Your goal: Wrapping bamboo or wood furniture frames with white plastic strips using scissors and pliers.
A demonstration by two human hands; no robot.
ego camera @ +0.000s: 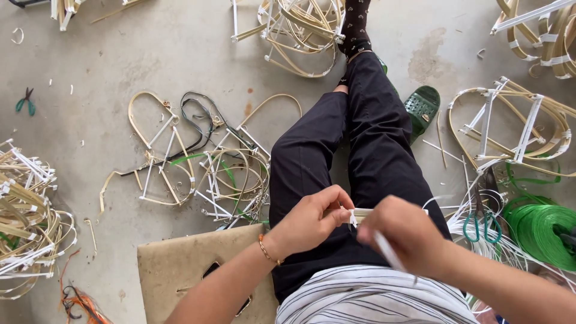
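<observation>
Two hands meet over our lap: left hand [309, 219] pinches end of pale flat strip [362, 214], right hand [408, 235] closes on white binding strand [384, 249] at same spot. We judge strip light, stiff, springy, slick; best held near end, fingertips tight. Green spool [540, 231] lies on floor right, bent frames [204, 174] left, scissors [483, 225] near spool.

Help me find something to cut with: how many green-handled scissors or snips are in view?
2. One pair of green-handled snips lies on the floor at far left. Another pair of green-handled scissors lies among white strips by the green cord spool, beside the right hand. Piles may hide more.
</observation>
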